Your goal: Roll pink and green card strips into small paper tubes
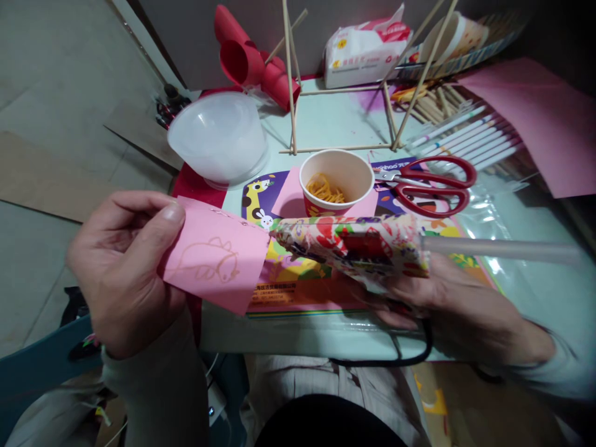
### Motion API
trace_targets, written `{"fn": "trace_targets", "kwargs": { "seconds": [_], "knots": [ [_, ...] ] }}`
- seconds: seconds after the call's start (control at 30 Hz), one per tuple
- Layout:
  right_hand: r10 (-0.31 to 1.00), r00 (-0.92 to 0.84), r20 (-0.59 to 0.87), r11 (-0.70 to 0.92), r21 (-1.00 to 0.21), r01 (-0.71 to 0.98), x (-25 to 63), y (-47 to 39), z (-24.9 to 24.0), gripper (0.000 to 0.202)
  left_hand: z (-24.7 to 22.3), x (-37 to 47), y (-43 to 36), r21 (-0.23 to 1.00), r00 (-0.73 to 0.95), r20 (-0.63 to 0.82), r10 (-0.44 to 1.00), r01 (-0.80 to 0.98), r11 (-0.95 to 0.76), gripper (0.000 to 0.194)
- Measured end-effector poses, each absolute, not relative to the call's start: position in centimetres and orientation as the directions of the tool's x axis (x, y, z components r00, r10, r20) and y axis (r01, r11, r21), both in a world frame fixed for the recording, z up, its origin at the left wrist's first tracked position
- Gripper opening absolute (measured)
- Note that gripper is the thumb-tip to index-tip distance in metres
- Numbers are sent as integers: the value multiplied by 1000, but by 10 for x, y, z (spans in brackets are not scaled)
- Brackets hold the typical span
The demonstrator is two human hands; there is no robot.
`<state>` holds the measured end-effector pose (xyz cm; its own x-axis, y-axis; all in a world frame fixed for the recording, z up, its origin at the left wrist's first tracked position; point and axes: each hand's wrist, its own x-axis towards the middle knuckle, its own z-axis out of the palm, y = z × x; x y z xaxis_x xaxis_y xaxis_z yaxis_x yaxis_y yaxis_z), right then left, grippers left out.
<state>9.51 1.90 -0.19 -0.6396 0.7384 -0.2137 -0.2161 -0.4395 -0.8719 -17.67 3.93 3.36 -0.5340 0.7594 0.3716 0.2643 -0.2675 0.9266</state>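
Note:
Between the thumb and fingers of my left hand [128, 267] is a pink paper [216, 257] with a fish-like drawing in brown line. My right hand [447, 298] is wrapped round a glue gun [358, 245] covered in colourful patterned wrapping, its tip pointing left and meeting the paper's upper right edge. A translucent stick [503, 249] juts from the gun's right end, and a black cord hangs below. Small marks run along the paper's top edge. Just beyond the gun stands a paper cup [338, 180] holding yellow rubber bands.
Red-handled scissors [433, 186] lie right of the cup on a cartoon mat [298, 298]. Behind are a stick frame [342, 91], red paper tubes [239, 62] and a tissue pack [363, 53]. Plastic bowls [221, 136] sit left; pens [470, 136] and pink sheets [544, 118] lie right.

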Motion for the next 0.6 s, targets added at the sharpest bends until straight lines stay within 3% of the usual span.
{"fn": "trace_targets", "kwargs": {
  "seconds": [0.17, 0.47, 0.53, 0.6],
  "knots": [
    [742, -623, -247, -465, -859, -213, 95, 19, 1, 32, 40, -177, 41, 948, -604, 316, 732, 219, -229, 11],
    [816, -569, -100, -354, -865, -356, 80, 22, 5, 31, 34, -206, 43, 926, -692, 211, 690, -83, -367, 12],
    [833, -547, -79, -269, -923, -275, 74, 21, 13, 31, 38, -213, 39, 914, -725, 209, 656, -95, -395, 12],
    [853, -519, -44, -97, -993, -74, 65, 21, 24, 26, 42, -222, 33, 901, -764, 221, 606, -78, -427, 13]
  ]
}}
